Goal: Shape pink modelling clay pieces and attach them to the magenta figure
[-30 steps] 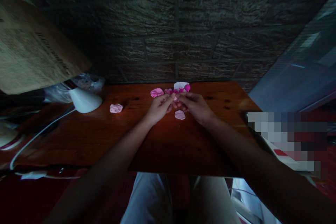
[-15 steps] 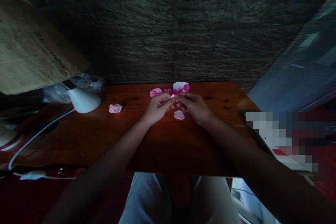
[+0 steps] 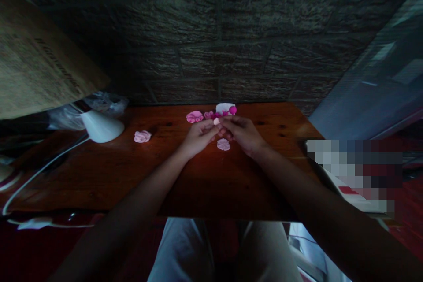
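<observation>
Both hands meet above the wooden table (image 3: pixel 198 180), fingertips pinched together. Between them is a small pale pink piece (image 3: pixel 217 121) of what looks like modelling clay. My left hand (image 3: pixel 199 137) grips it from the left, and my right hand (image 3: pixel 243 133) closes on it from the right. Just below the fingers a flattened pale pink clay piece (image 3: pixel 224 144) lies on the wood. Behind the hands are a brighter pink clay piece (image 3: pixel 194 116), small magenta pieces (image 3: pixel 209 115) and a magenta ball (image 3: pixel 232 110) by a white sheet (image 3: pixel 220 108). Off to the left sits a pale pink clay lump (image 3: pixel 142 136).
A white cone-shaped object (image 3: pixel 102 128) with a white cable (image 3: pixel 42 169) stands at the left, below a large brown paper bag (image 3: pixel 42 57). A dark stone-patterned wall (image 3: pixel 198 35) rises behind the table. At the right are a blurred-out patch and a grey-blue panel (image 3: pixel 360 79).
The hands keep their pinch on the small pink piece, which shows slightly more now. The whole view has shifted a little, with things sitting slightly further left.
</observation>
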{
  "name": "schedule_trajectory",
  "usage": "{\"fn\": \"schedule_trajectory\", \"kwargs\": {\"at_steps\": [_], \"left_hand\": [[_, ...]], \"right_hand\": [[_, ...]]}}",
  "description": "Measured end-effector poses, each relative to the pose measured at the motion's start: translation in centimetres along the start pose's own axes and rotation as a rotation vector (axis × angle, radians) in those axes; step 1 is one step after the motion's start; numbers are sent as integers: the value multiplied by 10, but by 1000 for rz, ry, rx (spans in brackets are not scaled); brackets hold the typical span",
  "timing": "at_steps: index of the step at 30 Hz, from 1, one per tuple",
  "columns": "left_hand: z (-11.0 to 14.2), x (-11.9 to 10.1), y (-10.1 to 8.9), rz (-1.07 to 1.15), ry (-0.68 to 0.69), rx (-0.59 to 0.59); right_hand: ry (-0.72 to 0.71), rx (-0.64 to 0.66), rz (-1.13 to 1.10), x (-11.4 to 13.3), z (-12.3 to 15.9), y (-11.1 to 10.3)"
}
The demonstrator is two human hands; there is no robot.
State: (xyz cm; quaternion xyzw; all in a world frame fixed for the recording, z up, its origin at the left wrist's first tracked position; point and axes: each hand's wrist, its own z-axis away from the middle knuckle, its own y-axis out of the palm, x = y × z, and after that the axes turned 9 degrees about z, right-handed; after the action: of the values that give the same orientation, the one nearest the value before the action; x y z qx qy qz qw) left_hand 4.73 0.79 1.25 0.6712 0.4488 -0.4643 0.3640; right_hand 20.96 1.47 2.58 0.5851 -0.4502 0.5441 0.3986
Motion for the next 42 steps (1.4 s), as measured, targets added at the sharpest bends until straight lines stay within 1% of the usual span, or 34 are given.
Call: {"fn": "schedule_trajectory", "kwargs": {"at_steps": [3,8,18,25,29,34,42], "left_hand": [[1,-3,2,-25,6,8],[2,-5,1,-90,5,-22],[0,-1,-6,-75,-10,-1],[-1,2,-3,-50,-12,-44],[-1,0,-2,-43,-20,-32],[-1,-1,-1,-68,2,-14],[1,0,-1,-89,22,-22]], "right_hand": [[-2,7,-5,1,0,0],[-16,-1,8,0,0,2],[8,0,2,0,1,4],[-25,16,6,-2,0,3],[-30,7,-15,-1,0,2],[-21,5,-12,-1,0,2],[-19,19,7,5,4,7]]}}
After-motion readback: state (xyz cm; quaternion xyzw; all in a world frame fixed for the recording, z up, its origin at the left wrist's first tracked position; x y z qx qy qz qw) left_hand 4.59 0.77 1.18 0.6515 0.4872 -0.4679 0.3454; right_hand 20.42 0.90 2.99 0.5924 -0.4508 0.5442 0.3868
